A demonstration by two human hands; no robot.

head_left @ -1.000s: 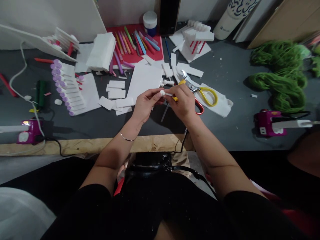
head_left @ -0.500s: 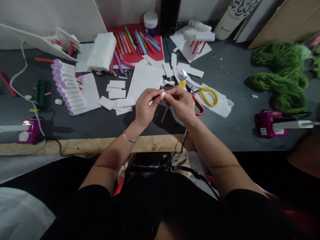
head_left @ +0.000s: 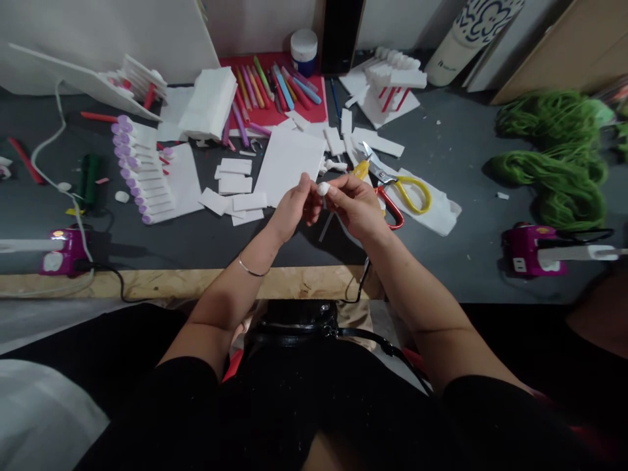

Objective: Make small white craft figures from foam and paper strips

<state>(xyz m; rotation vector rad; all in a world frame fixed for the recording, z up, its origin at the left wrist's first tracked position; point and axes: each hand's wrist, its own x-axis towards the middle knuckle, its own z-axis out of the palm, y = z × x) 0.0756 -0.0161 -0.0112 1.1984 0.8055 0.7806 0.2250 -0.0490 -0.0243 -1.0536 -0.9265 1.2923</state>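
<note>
My right hand (head_left: 357, 204) is closed, its thumb and fingers pinching a small rounded white piece (head_left: 323, 189) above the front part of the grey table. Just left of that piece is my left hand (head_left: 293, 208), thumb raised and apart from the loosely curled fingers. Whether a left fingertip touches the piece cannot be made out. Below the hands shows a thin pale stick (head_left: 325, 227). Beyond them lies a white sheet (head_left: 289, 157). Scissors with one yellow and one red handle (head_left: 415, 194) lie close to my right hand, beside a yellow-handled tool (head_left: 362, 170) partly hidden.
Cut white strips (head_left: 235, 184) lie left of the hands. A row of white rolls with purple ends (head_left: 142, 173) is farther left. Marker pens (head_left: 265, 85) rest on red sheet at the back. Green yarn (head_left: 554, 157) and a purple power outlet block (head_left: 534, 248) are at right.
My left thumb has lifted off the small white piece and the left fingers have loosened. My right hand still pinches it. The whole view has shifted slightly.
</note>
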